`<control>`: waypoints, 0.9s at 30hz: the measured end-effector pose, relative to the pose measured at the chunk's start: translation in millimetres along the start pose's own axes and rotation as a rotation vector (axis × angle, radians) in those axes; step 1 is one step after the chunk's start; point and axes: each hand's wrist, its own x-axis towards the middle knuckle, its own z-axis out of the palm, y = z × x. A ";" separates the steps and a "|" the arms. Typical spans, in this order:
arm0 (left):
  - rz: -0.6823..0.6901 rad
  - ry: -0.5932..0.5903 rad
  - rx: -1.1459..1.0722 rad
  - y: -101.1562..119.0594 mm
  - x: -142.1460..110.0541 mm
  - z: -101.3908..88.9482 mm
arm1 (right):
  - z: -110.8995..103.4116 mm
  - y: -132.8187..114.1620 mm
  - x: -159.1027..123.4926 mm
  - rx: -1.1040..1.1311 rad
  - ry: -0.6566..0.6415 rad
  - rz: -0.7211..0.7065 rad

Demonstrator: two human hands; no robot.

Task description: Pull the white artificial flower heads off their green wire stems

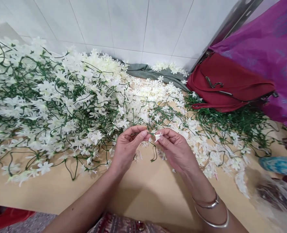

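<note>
My left hand (131, 142) pinches the green stem of an artificial flower just above the table's middle. Facing it, my right hand (175, 147) is closed on the white petals (157, 137) at the stem's other end. The green stem hangs down below my fingers in a curl. Left of my hands a big heap of white artificial flowers (68, 106) with green stems covers the table. Loose white petals (153, 90) lie spread behind my hands, and more lie to the right of them.
A red bag (228, 84) rests at the back right on a bunch of green stems (235, 123), beside a purple plastic bag (274, 42). A grey-green cloth (155, 73) lies along the tiled wall (124, 26). Clear plastic wrapping (277, 197) sits at the right edge.
</note>
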 end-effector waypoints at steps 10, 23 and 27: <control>0.031 -0.068 0.010 0.7 -2.5 4.6 | 2.1 1.6 0.4 0.013 0.001 0.004; 0.004 -0.052 -0.005 3.4 -1.9 3.2 | 1.4 -1.4 -0.7 0.065 0.011 0.016; 0.014 -0.044 -0.024 4.1 -0.6 2.6 | -0.4 -3.1 -0.2 0.085 0.030 0.037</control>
